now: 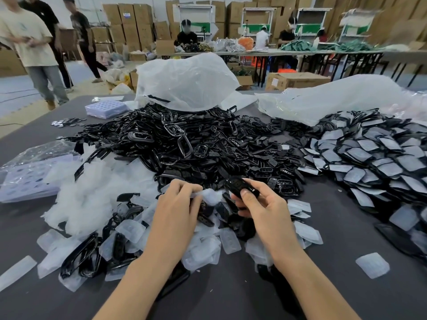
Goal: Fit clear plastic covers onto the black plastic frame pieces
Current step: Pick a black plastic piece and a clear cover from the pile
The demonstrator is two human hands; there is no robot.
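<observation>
Black frame piece (240, 186) sits clamped in the right hand (261, 211), the thumb pressed on its near end and the fingers curled beneath it. Just to the left of that hand, the left hand (178, 209) has its fingers curled down, pinching the edge of a clear cover (209, 195) that lies between the two hands; cover and frame piece are close but not joined. Under and around both hands lie loose clear covers (231, 241) mixed with a few black parts on the dark grey table (346, 292). Beyond the fingertips rises a big heap of black frames (196, 144), with a crumpled plastic bag (184, 82) behind it. Well to the right of the right hand spreads a pile of covered frames (369, 158), overlapping like scales, and a second bag (335, 98) lies past them. Left of the left hand lies a mound of clear plastic (92, 192) and, farther out, purple trays (25, 181). Across the room, people stand and sit by cardboard boxes (129, 21).
</observation>
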